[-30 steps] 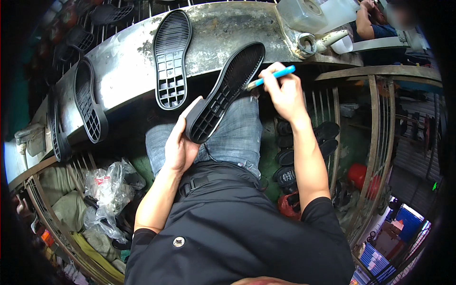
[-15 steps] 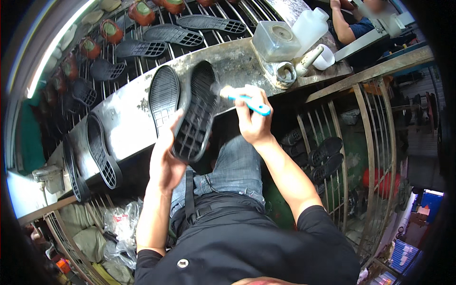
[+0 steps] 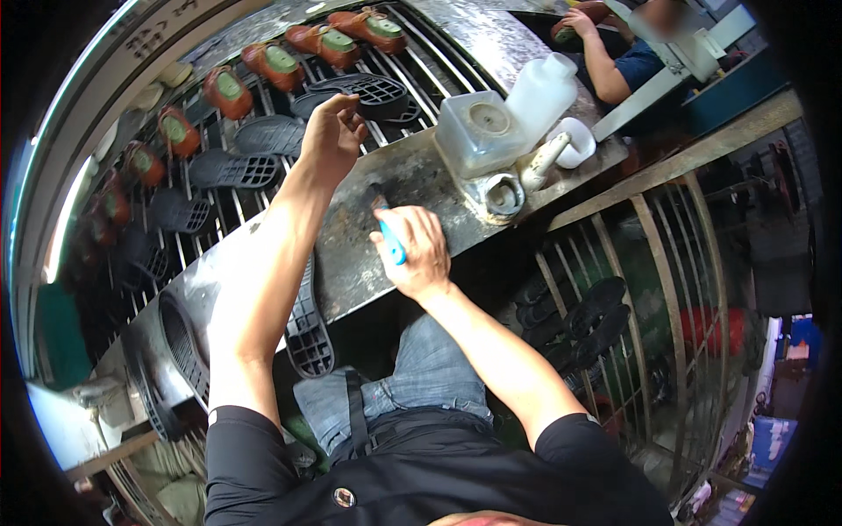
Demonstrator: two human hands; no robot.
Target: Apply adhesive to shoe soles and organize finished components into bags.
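My left hand (image 3: pixel 333 136) reaches over the barred rack, its fingers loosely curled and apart. Just beyond the thumb lies a black shoe sole (image 3: pixel 375 92) with a gridded heel, overlapping another sole; whether the thumb touches it is unclear. In my right hand (image 3: pixel 419 250) is a brush with a blue handle (image 3: pixel 392 244), its dark bristles down at the metal bench (image 3: pixel 351 272). Another black sole (image 3: pixel 309 337) juts over the bench's front edge, partly hidden by my left forearm. More soles (image 3: pixel 182 342) stand at the bench's left end.
Orange-brown shoes (image 3: pixel 270 66) line the rack's far side, with several soles (image 3: pixel 237 168) before them. On the bench's right stand a clear square container (image 3: pixel 478 136), a white bottle (image 3: pixel 544 88) and a crusted cup (image 3: pixel 502 197). A metal-barred rack (image 3: pixel 640 307) is at right. A co-worker (image 3: pixel 605 70) sits beyond.
My left hand has moved from the bench up to the rack, and the sole it held now lies there. My right hand has lowered the brush to the bench. The view has shifted.
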